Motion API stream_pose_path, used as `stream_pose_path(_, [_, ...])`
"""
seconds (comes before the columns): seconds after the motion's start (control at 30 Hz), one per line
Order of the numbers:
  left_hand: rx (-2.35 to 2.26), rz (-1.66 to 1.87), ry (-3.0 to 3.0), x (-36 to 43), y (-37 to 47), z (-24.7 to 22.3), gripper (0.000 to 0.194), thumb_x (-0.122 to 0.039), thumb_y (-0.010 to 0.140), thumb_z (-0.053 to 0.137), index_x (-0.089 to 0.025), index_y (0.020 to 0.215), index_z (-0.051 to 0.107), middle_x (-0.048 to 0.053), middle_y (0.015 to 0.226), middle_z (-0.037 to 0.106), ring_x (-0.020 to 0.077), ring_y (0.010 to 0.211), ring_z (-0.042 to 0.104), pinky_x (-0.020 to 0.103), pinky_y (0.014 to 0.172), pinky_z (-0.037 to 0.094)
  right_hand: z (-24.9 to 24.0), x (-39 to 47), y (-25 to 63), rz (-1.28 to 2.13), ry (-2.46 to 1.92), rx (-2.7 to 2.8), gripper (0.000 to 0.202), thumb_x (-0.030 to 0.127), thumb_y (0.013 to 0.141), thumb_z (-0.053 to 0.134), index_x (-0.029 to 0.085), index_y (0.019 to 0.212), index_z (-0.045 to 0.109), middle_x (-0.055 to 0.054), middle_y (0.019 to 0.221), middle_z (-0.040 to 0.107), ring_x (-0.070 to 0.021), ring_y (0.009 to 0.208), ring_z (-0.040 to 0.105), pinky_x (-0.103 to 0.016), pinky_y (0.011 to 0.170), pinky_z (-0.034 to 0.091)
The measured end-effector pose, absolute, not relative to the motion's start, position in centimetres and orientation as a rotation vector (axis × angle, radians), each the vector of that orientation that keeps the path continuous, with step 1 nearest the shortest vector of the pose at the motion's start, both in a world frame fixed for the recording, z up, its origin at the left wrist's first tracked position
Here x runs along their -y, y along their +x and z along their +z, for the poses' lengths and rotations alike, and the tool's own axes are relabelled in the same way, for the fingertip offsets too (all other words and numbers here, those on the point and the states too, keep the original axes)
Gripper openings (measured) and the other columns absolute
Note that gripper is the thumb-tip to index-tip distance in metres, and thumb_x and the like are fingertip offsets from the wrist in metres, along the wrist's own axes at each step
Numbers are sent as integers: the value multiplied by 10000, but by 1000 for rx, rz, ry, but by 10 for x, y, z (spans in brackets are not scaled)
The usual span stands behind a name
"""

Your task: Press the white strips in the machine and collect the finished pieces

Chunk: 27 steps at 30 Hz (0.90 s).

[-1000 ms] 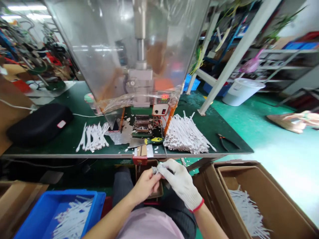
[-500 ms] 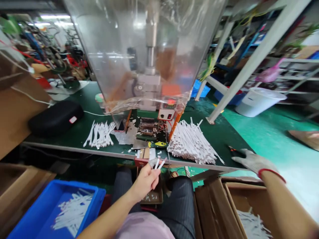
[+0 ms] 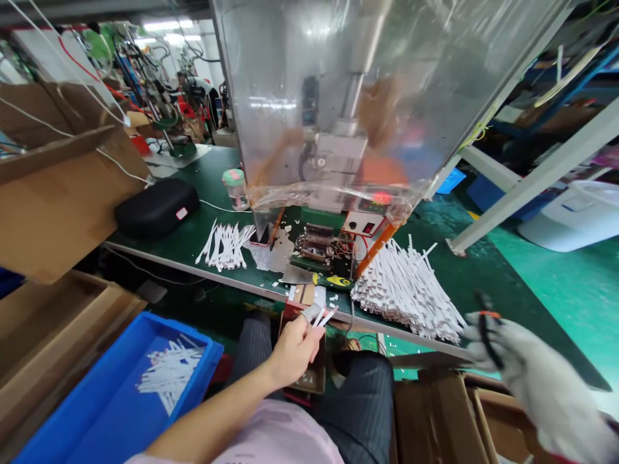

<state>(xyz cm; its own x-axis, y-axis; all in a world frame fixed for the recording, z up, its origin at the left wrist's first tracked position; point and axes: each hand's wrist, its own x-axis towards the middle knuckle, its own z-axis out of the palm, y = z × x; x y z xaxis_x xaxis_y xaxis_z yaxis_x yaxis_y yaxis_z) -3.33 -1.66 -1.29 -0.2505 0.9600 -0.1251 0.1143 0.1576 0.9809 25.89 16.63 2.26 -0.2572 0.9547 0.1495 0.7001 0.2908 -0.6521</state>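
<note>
My left hand (image 3: 294, 351) is bare apart from a grey wrap at a fingertip. It pinches a few narrow white strips (image 3: 329, 317) in front of the table's edge. My right hand (image 3: 525, 364), in a whitish glove and smeared by motion, grips black pliers (image 3: 489, 341) with an orange band; their jaws are blurred. Just left of that glove lies a large heap of white strips (image 3: 406, 293). A smaller bunch of white strips (image 3: 225, 246) rests at the table's left. Between them is a scraper with a yellow and black handle (image 3: 333, 281).
A press with a clear plastic shield (image 3: 285, 77) stands over a metal fixture (image 3: 316, 243) on the green table (image 3: 213, 174). A black case (image 3: 155, 207) and a lidded jar (image 3: 235, 190) sit left. A blue bin (image 3: 116, 374) and cardboard boxes (image 3: 435, 412) flank my legs.
My right hand has picked the pliers up from the table and brought them nearer. The view has swung, shifting the table rightward. My left hand still pinches the strips.
</note>
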Motion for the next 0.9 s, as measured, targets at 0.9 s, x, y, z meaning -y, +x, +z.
stream_pose_path(0.9, [-1488, 1276, 1110, 42, -47, -11, 355, -385, 915, 441, -112, 1056, 618, -67, 475, 412, 78, 424, 380, 202, 453, 290, 41, -66, 135, -125, -671, 2630, 279, 362, 899, 515, 184, 1104, 581, -73, 891, 648, -195, 692, 631, -293, 565, 487])
